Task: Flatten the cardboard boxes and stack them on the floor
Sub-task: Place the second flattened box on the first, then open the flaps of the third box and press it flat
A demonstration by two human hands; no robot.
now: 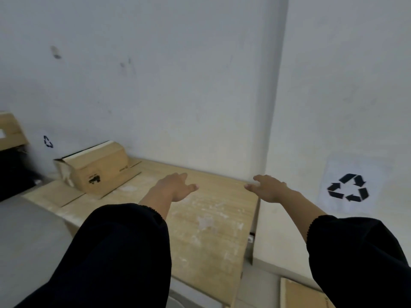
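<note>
The left hand [178,187] reaches forward above the counter [211,221] with its fingers loosely spread and holding nothing. The right hand [268,188] reaches out the same way, fingers relaxed and empty, by the counter's far right corner. The two hands are well apart, thumbs turned toward each other; whether either touches the wood cannot be told. Both arms wear dark sleeves [115,252] that fill the near part of the view. The counter top is pale wood with whitish scuffs. At its far left end, well apart from the hands, sits a cardboard box [97,172], still standing with its flaps splayed open onto the counter. Part of a second box [11,130] shows at the left edge, above something black. On the floor to the near right, beside the counter, lies a flat piece of cardboard [300,294]. A recycling sign [348,188] hangs on the right wall, and a smaller one [48,141] on the far wall at the left.
</note>
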